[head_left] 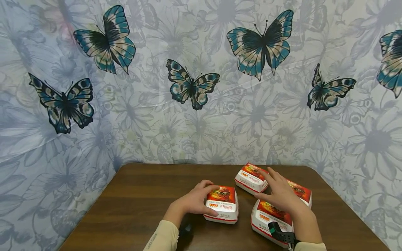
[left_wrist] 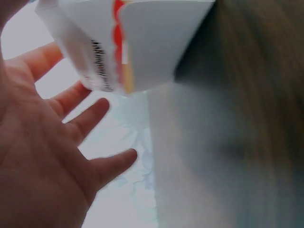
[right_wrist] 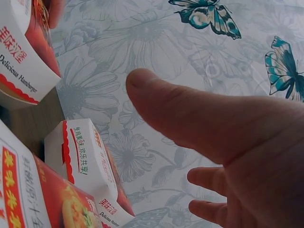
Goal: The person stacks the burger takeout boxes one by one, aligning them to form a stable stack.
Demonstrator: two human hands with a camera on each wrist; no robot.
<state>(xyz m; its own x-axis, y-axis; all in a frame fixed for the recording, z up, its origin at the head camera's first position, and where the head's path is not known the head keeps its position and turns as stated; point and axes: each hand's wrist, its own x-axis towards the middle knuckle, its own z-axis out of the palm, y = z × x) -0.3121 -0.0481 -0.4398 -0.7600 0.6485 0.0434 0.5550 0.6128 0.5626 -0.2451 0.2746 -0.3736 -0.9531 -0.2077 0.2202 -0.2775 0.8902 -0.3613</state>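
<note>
One burger box (head_left: 223, 205) is gripped on the table (head_left: 141, 195) by the left hand (head_left: 196, 200), thumb and fingers round it; three more boxes (head_left: 249, 178) are overhung by the right hand (head_left: 279, 193), fingers spread, empty. All appear closed; handling is judged unfinished.

The boxes (head_left: 224, 205) look smooth card, the table (head_left: 147, 193) wood-grained.

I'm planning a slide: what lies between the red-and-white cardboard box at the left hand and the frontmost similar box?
The head view shows bare brown wooden tabletop between the left box and frontmost box.
</note>
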